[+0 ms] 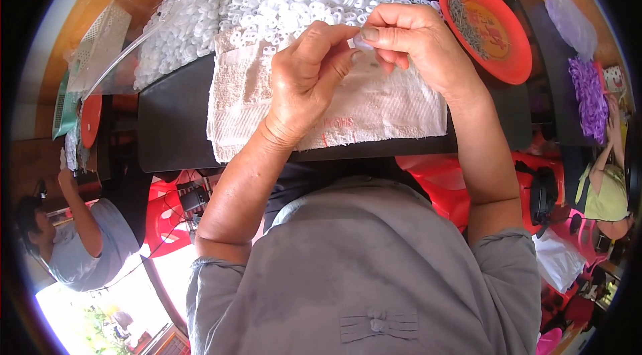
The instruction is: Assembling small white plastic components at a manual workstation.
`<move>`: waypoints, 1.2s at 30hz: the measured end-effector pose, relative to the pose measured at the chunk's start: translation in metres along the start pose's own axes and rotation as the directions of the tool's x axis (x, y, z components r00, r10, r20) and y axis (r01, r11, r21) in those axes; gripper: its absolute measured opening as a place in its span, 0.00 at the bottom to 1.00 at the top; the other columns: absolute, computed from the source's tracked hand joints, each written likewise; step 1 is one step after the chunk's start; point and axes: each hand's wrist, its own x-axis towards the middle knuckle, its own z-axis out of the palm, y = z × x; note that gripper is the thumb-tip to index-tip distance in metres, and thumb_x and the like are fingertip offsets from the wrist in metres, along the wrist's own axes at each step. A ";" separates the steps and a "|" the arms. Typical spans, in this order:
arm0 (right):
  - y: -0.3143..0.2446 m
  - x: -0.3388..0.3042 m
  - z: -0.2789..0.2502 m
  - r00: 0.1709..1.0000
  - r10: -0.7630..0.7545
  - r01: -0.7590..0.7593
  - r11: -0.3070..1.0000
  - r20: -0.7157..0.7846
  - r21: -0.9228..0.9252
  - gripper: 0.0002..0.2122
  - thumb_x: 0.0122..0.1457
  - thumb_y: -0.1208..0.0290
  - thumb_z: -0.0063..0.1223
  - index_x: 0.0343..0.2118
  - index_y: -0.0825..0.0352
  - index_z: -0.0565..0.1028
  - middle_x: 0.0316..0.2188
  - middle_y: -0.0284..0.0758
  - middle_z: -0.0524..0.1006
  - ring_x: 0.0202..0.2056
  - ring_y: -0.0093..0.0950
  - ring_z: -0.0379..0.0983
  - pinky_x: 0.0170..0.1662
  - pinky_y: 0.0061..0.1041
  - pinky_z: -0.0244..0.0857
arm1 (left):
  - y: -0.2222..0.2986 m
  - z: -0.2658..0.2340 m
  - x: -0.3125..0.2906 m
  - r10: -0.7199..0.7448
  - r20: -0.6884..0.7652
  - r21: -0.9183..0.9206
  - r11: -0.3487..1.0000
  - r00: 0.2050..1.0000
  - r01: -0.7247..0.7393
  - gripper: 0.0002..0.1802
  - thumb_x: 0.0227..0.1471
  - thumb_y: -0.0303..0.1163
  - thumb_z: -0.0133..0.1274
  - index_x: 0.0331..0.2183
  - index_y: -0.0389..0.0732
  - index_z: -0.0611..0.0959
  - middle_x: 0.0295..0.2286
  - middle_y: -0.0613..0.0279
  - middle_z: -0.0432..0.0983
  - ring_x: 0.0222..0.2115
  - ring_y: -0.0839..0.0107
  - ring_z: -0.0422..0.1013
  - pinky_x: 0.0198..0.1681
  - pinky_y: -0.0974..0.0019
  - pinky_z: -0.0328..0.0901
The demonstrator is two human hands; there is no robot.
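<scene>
Above the towel (391, 114), toward twelve o'clock: a small pale piece (362, 41)

The right hand (426, 45) has its fingers (389, 37) clamped on it; the left hand (299, 69) sits at its nine o'clock, whether gripping I cannot tell; probably light, stiff, slippery; best pinched by its edges.

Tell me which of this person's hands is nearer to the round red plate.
Right. The right hand is just left of the red plate, apart from it; the left hand is farther left, beyond the right hand.
</scene>
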 end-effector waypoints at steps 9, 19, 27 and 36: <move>0.001 0.001 0.002 1.000 0.001 -0.001 0.999 -0.018 0.033 0.09 0.58 0.68 0.52 0.27 0.68 0.75 0.15 0.27 0.69 0.18 0.16 0.65 0.22 0.15 0.53 | 0.002 0.000 0.000 -0.275 -0.014 -0.147 0.952 0.961 0.270 0.07 0.52 0.25 0.57 0.36 0.34 0.81 0.25 0.65 0.77 0.24 0.80 0.70 0.28 0.77 0.65; 0.006 0.001 0.019 0.993 -0.083 0.085 0.996 -0.089 0.026 0.07 0.58 0.70 0.53 0.33 0.68 0.74 0.21 0.28 0.73 0.24 0.15 0.67 0.25 0.14 0.55 | 0.009 -0.010 0.005 -0.551 0.100 -0.454 0.716 0.829 0.530 0.08 0.52 0.27 0.56 0.32 0.32 0.80 0.22 0.61 0.77 0.18 0.79 0.68 0.19 0.77 0.60; 0.003 0.001 0.020 0.982 -0.128 0.134 0.990 -0.141 0.035 0.05 0.57 0.76 0.53 0.35 0.70 0.75 0.26 0.30 0.75 0.26 0.16 0.70 0.26 0.14 0.57 | 0.009 -0.010 0.004 -0.545 0.089 -0.541 0.676 0.834 0.500 0.07 0.52 0.27 0.53 0.31 0.32 0.78 0.22 0.59 0.76 0.18 0.77 0.68 0.19 0.76 0.60; 0.003 0.001 0.021 0.974 -0.134 0.142 0.990 -0.181 0.029 0.06 0.58 0.74 0.52 0.36 0.70 0.75 0.26 0.30 0.76 0.26 0.16 0.70 0.26 0.14 0.58 | 0.008 -0.010 0.004 -0.558 0.106 -0.574 0.642 0.823 0.509 0.07 0.52 0.27 0.53 0.32 0.32 0.78 0.22 0.58 0.76 0.18 0.77 0.68 0.19 0.76 0.60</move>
